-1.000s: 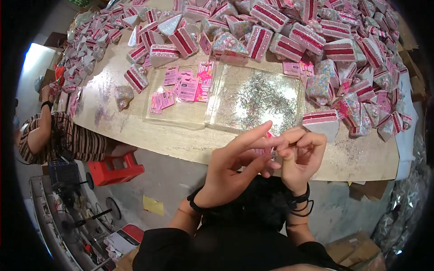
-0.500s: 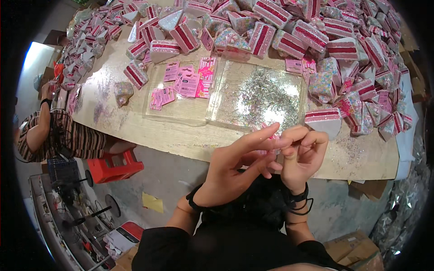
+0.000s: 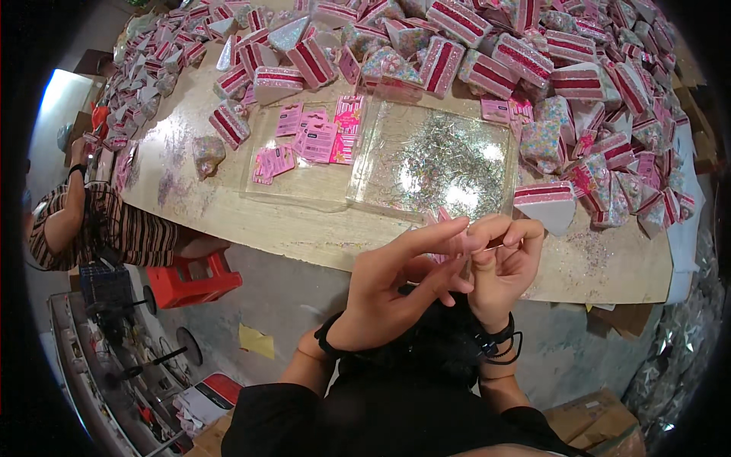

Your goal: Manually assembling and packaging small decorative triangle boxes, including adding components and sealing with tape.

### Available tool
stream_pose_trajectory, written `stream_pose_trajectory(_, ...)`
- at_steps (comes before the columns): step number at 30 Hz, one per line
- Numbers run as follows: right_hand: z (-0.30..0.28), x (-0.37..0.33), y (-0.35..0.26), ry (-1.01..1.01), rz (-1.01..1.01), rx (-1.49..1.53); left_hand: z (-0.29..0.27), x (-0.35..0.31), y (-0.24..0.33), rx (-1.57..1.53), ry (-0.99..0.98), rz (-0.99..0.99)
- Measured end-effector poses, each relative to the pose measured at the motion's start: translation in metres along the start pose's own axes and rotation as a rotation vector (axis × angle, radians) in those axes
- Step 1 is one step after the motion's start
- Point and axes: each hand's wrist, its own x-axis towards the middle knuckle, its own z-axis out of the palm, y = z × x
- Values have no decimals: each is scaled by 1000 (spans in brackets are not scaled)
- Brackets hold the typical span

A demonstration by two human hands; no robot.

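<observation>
Above the table's near edge, my left hand [image 3: 396, 286] is closed around a pink card tag [image 3: 440, 216], mostly hidden behind the fingers. My right hand [image 3: 509, 266] meets it fingertip to fingertip, pinching a thin silvery pin [image 3: 495, 248]. Just beyond the hands lies a clear shallow tray [image 3: 365, 164] with many loose silvery pins [image 3: 449, 152] in it. To its left, a second clear tray [image 3: 255, 183] holds several pink card tags [image 3: 314, 141]. One glittery toy cake slice [image 3: 544, 204] rests right of my hands.
Glittery pink cake slices [image 3: 457, 27] are heaped along the far side and right of the table [image 3: 304, 236]. At left sits another person [image 3: 84, 221] in striped clothes, near a red stool [image 3: 194, 282]. Clear plastic wrapping [image 3: 678, 343] and cardboard [image 3: 590, 419] lie at right.
My right hand has shifted slightly left and turned, and the thin pin between its fingertips now shows. The left hand has barely moved.
</observation>
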Motion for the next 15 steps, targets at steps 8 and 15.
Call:
stream_pose_trajectory(8,7,-4,0,19,-69,84,-3,-6,-7,183,78,132)
stream_pose_trajectory(15,16,10,-30,169,-173,262,-59,23,20,588,699,268)
